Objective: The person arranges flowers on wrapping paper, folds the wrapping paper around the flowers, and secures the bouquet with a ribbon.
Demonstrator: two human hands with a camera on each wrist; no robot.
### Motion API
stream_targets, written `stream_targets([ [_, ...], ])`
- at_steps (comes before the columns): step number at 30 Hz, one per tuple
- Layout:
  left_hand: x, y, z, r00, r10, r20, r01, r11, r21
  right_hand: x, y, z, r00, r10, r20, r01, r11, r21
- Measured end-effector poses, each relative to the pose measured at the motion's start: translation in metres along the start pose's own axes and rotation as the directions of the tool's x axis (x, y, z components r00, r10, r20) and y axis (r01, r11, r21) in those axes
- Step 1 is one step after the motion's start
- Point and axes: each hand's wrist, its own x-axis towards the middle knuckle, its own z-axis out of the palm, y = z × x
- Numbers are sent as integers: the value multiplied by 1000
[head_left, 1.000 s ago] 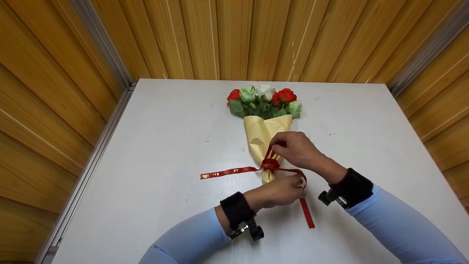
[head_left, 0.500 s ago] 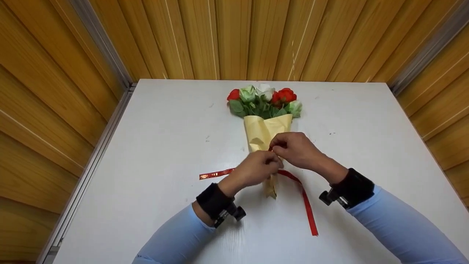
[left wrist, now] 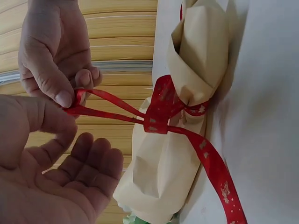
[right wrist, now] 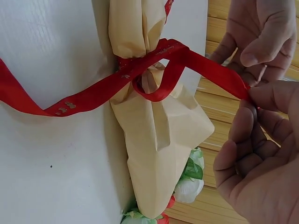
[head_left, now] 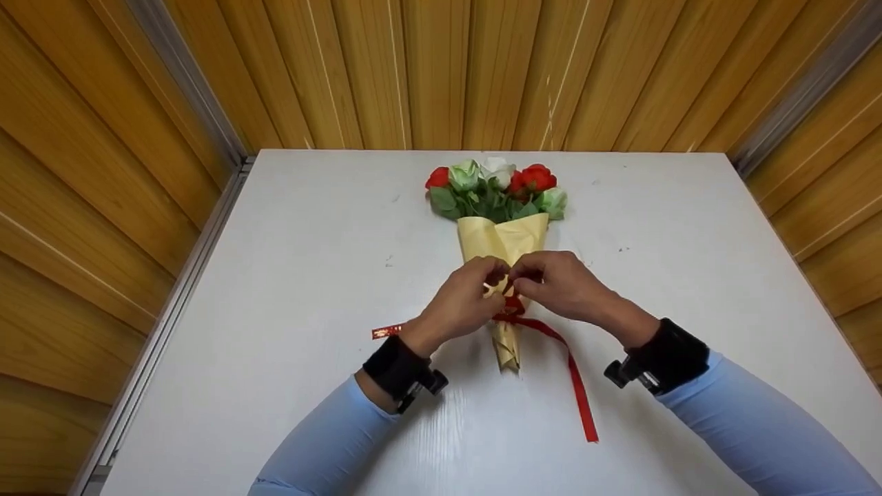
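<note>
A bouquet of red, white and pale green flowers (head_left: pixel 497 182) lies on the white table, wrapped in cream paper (head_left: pixel 513 238). A red ribbon (left wrist: pixel 159 105) is tied round the narrow part of the wrap, one tail (head_left: pixel 582 393) trailing to the right. My right hand (head_left: pixel 561 286) pinches a red ribbon loop (right wrist: pixel 217 77) between thumb and index finger and holds it up from the knot. Close beside it, my left hand (head_left: pixel 462 300) has its thumb and fingers spread apart, with no ribbon seen between them. Whether its fingertips touch the loop is hard to tell.
The ribbon's other tail (head_left: pixel 387 331) sticks out to the left, partly behind the left forearm. Wood-patterned panels (head_left: pixel 441 76) stand behind the white table (head_left: pixel 310 227) and on both sides. Each wrist wears a black strap with a small camera.
My left hand has let go of the right ribbon tail and moved up and left, across the knot, to beside the loop. My right hand has stayed almost still, holding the loop.
</note>
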Motion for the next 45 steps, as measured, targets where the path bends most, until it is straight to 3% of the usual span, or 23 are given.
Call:
stream_targets([
  [4, 2, 3, 3, 1000, 21, 14, -21, 1000, 9, -1, 0, 2, 1000, -29, -3, 29, 999, 16],
  [15, 4, 1, 3, 1000, 23, 6, -23, 989, 143, -4, 5, 8, 999, -41, 15, 41, 999, -2],
  [26, 10, 2, 2, 1000, 4, -31, -1, 994, 109, -9, 7, 11, 999, -48, 19, 46, 997, 67],
  [33, 13, 4, 2, 1000, 26, -12, -24, 992, 128, -14, 14, 17, 996, 3, -90, 6, 995, 99],
  [37, 14, 3, 1, 999, 23, -33, -19, 994, 109, -18, 18, 26, 983, 80, -164, -61, 991, 119],
  [41, 13, 3, 3, 999, 24, -38, -20, 994, 104, -24, 22, 35, 970, 146, -196, -143, 989, 33],
  [45, 13, 5, 5, 999, 32, -30, -29, 995, 95, -31, 26, 45, 972, 162, -170, -182, 977, -110],
])
